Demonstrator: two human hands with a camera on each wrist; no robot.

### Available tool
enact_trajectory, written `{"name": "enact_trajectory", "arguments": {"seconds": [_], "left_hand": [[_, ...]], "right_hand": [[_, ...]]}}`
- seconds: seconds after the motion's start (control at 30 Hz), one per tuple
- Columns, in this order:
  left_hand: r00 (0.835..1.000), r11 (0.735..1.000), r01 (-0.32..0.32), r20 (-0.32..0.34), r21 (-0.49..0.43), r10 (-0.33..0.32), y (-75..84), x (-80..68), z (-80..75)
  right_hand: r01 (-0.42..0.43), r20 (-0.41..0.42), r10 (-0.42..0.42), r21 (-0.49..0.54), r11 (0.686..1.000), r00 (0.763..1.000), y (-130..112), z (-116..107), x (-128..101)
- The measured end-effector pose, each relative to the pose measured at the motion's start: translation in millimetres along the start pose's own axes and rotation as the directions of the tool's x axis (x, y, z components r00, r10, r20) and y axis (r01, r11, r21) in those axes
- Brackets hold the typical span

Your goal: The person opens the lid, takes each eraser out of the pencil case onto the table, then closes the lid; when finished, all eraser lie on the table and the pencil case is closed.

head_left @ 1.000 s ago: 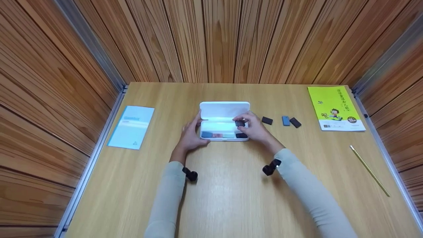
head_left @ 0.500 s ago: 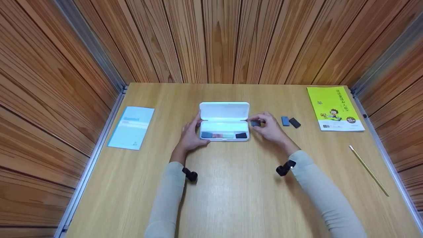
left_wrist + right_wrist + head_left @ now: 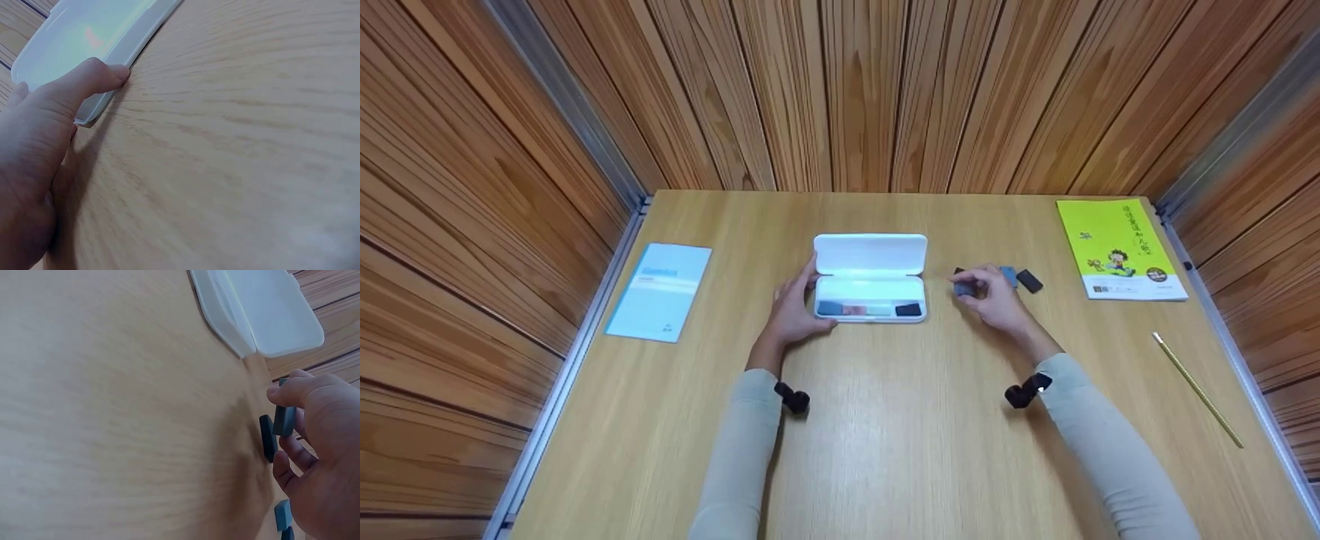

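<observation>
A white pencil case [image 3: 870, 288] lies with its lid raised in the middle of the table. Inside, along its front, are a blue block [image 3: 830, 308], a pink piece [image 3: 854, 309] and a black eraser [image 3: 908, 310]. My left hand [image 3: 795, 306] grips the case's left end, thumb [image 3: 109, 77] on the front wall. To the right of the case, my right hand [image 3: 996, 296] pinches a dark blue-grey eraser [image 3: 284, 419] just above the table. Close beyond it lies a black eraser [image 3: 268, 437], mostly hidden by the hand in the head view.
Right of my right hand lie a blue eraser [image 3: 1009, 276] and another black eraser [image 3: 1030, 281]. A yellow-green book [image 3: 1117, 240] is at the back right, with a gold pencil [image 3: 1196, 388] nearer. On the left lies a light blue booklet [image 3: 658, 292].
My right hand has moved right, from over the pencil case to beside the loose erasers, with the dark eraser still pinched. My left hand stays on the case.
</observation>
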State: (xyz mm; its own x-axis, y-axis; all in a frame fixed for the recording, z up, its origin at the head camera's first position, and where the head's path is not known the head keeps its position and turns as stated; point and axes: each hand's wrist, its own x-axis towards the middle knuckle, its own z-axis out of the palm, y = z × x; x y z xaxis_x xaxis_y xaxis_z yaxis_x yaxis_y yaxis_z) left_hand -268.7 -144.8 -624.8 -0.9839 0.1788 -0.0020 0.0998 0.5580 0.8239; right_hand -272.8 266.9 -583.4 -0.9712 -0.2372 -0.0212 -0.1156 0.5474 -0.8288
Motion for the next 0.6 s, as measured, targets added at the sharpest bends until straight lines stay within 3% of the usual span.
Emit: {"name": "enact_trajectory", "arguments": {"seconds": [0.4,0.6], "left_hand": [[1.0,1.0,0.004,-0.004,0.001,-0.004,-0.5,-0.1,-1.0],[0.999,0.999,-0.047,-0.002,0.001,0.047,-4.2,1.3,-0.8]], "right_hand": [[-0.036,-0.011,0.036,-0.011,0.999,0.999,19,-6,-4],[-0.014,-0.007,0.014,-0.013,1.0,1.0,22,-3,-3]]}}
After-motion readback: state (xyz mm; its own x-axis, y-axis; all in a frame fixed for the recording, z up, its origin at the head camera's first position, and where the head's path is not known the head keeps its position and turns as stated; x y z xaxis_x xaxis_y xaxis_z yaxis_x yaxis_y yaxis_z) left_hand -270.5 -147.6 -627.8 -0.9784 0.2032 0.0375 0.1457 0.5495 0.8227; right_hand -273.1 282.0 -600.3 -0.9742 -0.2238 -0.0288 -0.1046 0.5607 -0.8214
